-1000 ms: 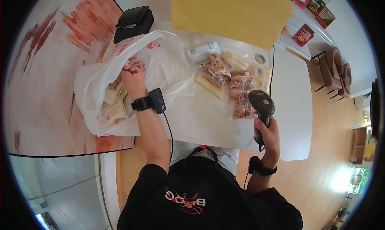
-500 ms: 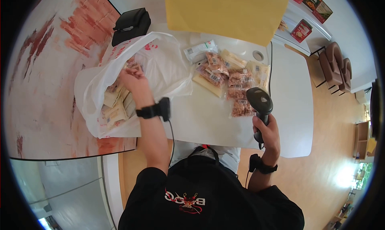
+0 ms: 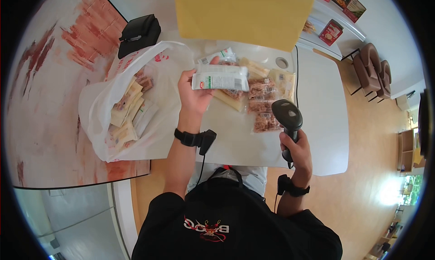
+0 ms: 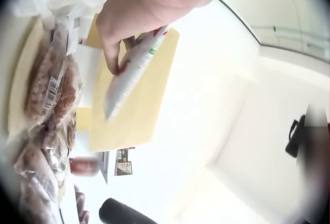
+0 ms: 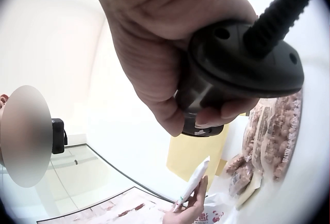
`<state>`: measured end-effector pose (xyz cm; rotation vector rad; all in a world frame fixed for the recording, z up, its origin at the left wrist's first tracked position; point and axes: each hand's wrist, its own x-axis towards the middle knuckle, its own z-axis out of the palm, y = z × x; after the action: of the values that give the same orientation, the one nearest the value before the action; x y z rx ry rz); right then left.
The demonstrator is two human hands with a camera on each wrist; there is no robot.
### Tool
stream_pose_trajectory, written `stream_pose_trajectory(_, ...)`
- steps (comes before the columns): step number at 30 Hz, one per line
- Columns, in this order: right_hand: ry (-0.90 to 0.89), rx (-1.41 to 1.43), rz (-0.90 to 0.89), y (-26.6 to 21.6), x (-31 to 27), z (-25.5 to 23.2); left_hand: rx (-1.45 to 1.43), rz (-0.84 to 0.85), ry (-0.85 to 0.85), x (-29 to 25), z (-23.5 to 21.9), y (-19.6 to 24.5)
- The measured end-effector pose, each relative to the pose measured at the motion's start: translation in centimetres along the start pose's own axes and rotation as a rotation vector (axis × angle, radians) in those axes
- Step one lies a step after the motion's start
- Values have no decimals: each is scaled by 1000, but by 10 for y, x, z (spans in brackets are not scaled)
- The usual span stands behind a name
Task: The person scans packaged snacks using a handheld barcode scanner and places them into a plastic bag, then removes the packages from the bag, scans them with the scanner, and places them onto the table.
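Note:
My left hand (image 3: 194, 93) pinches a white packet (image 3: 220, 78) with green print and a barcode, held above the table. In the left wrist view the packet (image 4: 135, 74) appears edge-on between thumb and fingers. A black barcode scanner (image 3: 287, 115) is gripped in my right hand (image 3: 297, 152), its head tilted toward the table's middle. Up close in the right wrist view, fingers wrap the scanner's handle (image 5: 242, 61). Clear packs of reddish-brown pieces (image 3: 261, 103) and pale packs (image 3: 283, 84) lie beyond and between the hands. The left side holds an open white plastic bag (image 3: 97, 108) with several pale packs inside.
A black case (image 3: 139, 35) stands behind the bag. A yellow sheet (image 3: 244, 15) covers the far side of the white table (image 3: 322, 124). A tape roll (image 3: 282, 62) lies near a dark cable. Boxes (image 3: 331, 32) sit on a shelf at right, with brown chairs beyond.
My left hand has come out of the plastic bag and moved right, now bringing up a white packet. The right hand keeps the scanner in nearly the same place.

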<state>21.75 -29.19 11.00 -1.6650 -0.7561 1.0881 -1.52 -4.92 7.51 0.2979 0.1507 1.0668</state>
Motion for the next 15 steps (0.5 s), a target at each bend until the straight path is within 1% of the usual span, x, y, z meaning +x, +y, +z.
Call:
stream_pose_trajectory(1,-2,-11,0,0,0,0,-89,-144,-51,5,-4,-1)
stream_pose_trajectory(2,-5,-22,0,1,1,0,-89,-145,-54,9,-9,-5)
stream_pose_trajectory(4,-6,-19,-5,0,1,0,-127,-217,-16,15,-7,-14)
stream_pose_trajectory(5,-10,-16,-10,0,1,0,-127,-222,-16,15,-7,-17)
stream_pose_trajectory(7,-10,-19,-1,-2,0,1,-18,-204,10,17,-5,-21)
stream_pose_trajectory(11,-33,-11,13,-7,-1,2,48,-167,34,17,-17,-31)
stream_pose_trajectory(13,-60,-1,16,-9,-1,4,266,-95,47,15,-21,-35)
stream_pose_trajectory(15,-88,9,14,-10,-1,7,243,-87,46,15,-33,-38)
